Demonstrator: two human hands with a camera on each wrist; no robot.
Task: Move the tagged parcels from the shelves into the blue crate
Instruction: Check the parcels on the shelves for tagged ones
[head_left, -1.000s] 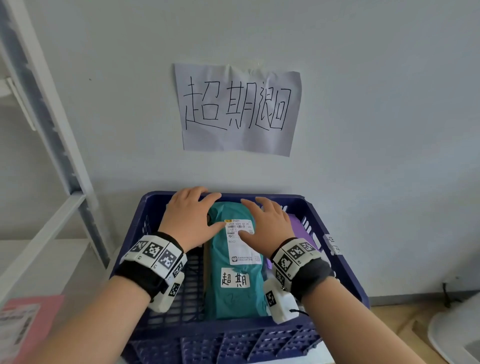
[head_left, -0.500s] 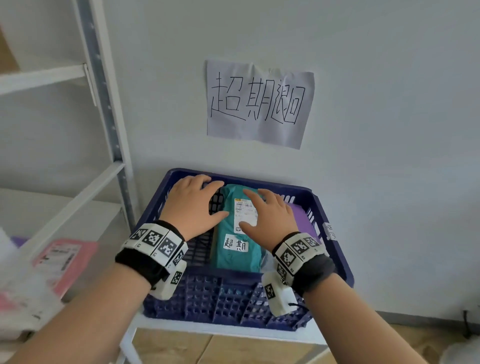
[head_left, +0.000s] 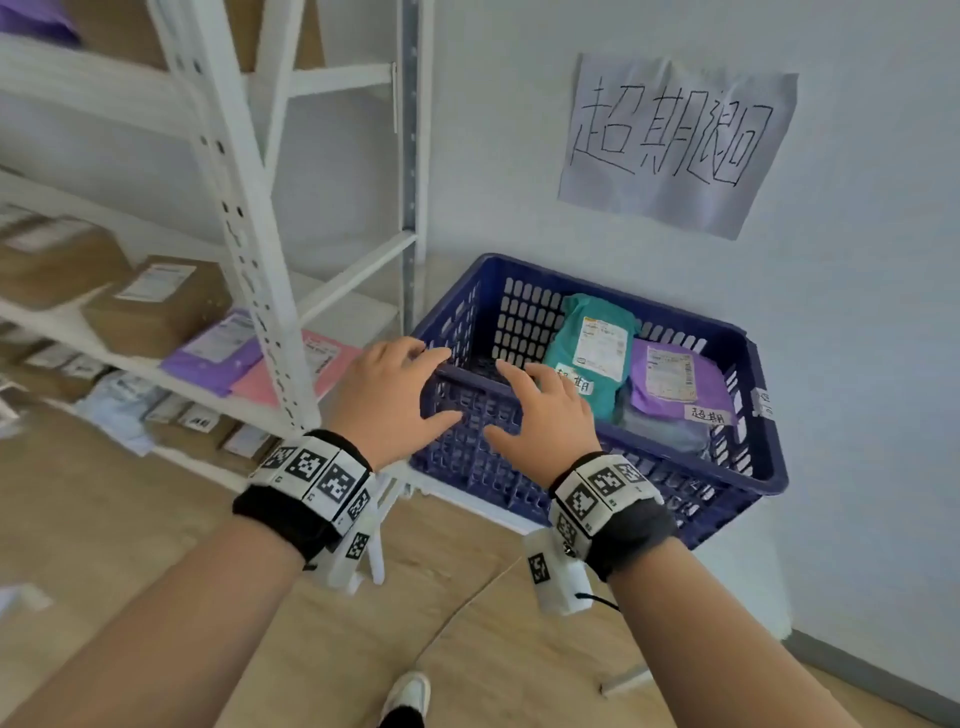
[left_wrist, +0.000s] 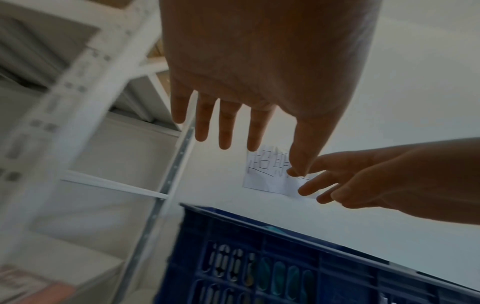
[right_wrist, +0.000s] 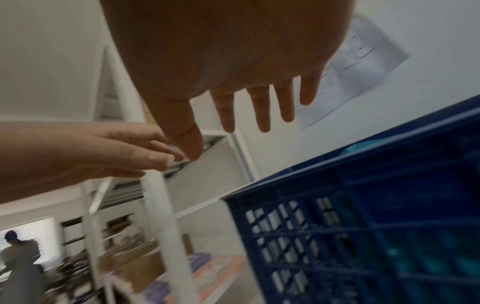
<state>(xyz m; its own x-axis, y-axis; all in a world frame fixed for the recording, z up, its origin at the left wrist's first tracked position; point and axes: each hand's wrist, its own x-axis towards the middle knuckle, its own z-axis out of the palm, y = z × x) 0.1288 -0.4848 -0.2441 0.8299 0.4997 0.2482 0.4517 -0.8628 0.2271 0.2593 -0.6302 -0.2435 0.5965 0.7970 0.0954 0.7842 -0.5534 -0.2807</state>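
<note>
Blue crate (head_left: 597, 470): both hands flat, seemingly above it.

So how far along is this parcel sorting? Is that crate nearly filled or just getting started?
Two tagged parcels already lie in the blue crate: a teal parcel and a purple parcel beside it. Nothing is in hand now; the left hand and right hand hover open near the crate's front corner. More parcels sit on the shelves; whether any carry the tag is too blurred to tell.
</note>
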